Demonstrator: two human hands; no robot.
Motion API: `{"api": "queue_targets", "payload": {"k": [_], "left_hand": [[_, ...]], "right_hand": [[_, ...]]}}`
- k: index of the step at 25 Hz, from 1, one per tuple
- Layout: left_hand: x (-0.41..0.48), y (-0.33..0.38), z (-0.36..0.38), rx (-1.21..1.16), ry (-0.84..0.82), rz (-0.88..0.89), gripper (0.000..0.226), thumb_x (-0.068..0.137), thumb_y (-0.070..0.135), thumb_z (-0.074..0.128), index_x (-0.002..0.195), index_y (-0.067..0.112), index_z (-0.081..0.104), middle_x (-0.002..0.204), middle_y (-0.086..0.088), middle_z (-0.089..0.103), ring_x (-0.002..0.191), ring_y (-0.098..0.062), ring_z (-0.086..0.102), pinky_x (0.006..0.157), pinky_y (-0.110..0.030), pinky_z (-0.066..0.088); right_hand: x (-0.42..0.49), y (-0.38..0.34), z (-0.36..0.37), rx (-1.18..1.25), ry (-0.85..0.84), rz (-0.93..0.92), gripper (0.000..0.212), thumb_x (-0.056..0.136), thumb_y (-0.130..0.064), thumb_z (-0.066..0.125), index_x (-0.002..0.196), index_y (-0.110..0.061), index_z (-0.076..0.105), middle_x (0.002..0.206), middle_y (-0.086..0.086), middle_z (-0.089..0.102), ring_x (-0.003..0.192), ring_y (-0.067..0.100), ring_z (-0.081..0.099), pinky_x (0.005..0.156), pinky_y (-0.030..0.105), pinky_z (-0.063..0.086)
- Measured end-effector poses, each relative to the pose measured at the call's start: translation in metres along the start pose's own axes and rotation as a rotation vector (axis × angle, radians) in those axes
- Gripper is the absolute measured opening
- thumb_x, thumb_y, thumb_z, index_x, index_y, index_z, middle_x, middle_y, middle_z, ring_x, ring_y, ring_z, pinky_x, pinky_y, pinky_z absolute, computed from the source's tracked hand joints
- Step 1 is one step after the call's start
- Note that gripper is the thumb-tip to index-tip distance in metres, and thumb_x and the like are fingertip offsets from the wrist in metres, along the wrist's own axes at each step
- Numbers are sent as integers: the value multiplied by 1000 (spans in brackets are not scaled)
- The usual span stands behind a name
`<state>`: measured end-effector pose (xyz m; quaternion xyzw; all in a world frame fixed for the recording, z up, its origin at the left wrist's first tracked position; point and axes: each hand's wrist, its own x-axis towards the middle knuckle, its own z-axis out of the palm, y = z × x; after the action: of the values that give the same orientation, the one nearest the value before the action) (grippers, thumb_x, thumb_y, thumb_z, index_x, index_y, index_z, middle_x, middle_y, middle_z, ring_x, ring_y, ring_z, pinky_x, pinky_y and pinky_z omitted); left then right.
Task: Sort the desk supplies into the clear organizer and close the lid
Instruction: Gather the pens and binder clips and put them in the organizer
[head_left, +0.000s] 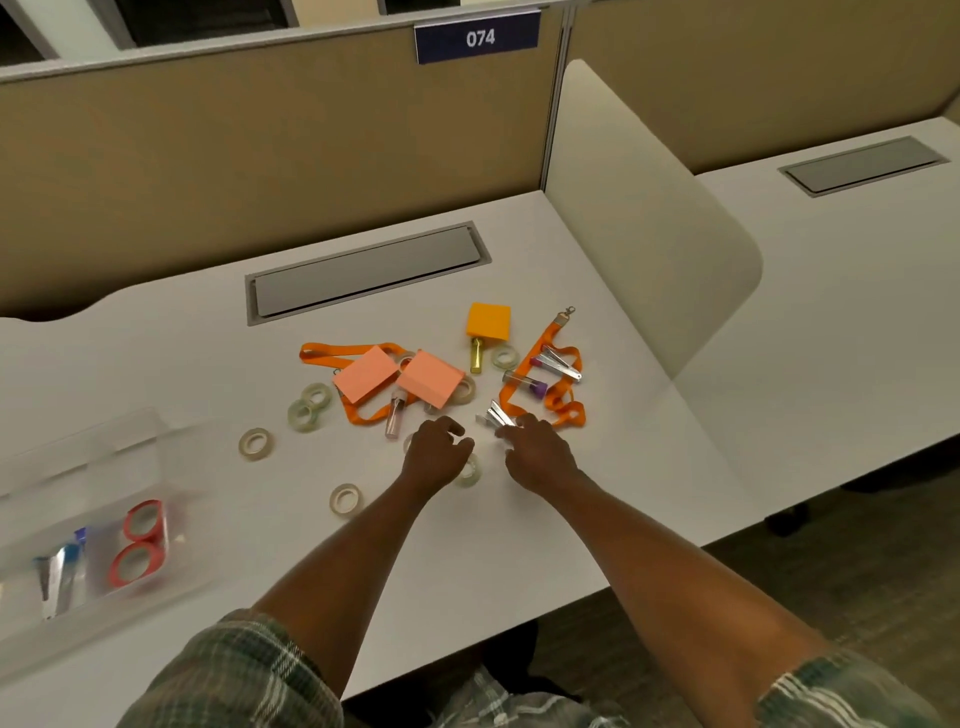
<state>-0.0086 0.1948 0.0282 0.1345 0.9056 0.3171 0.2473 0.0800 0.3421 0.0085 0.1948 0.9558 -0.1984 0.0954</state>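
1. At the desk's left edge: the clear plastic organizer (62, 478), blurred and not yet closed, with two red tape rolls (139, 541) inside. I judge it is parked there for short carries.
2. Centre: the unsorted orange lanyards (558, 397), peach sticky-note pads (363, 374) and clear tape rolls (254, 443).
3. My left hand (435, 457) hovers, fingers loosely curled, nothing visibly held.
4. My right hand (537, 449) has its fingertips at a silver metal clip (494, 415) — likely my next pick; whether it is already pinched, I cannot tell.
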Motion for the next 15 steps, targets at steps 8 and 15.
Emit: {"api": "queue_targets", "payload": {"k": [8,15], "left_hand": [[15,4,10,-22,-27,-58,31,88,34,65,112,14,65,112,-7,67,98,-20,62,89,-39,54],[22,17,23,-124,-39,-123,37,91,40,61,117,13,61,117,-8,66,99,-19,62,89,-40,53]], "right_hand": [[13,13,12,-8,10,-26,24,99,-24,47,121,-17,54,118,10,58,100,26,59,79,34,50],[20,4,7,325,14,170,39,84,-10,65,119,-13,47,106,5,61,90,20,61,59,21,38]]}}
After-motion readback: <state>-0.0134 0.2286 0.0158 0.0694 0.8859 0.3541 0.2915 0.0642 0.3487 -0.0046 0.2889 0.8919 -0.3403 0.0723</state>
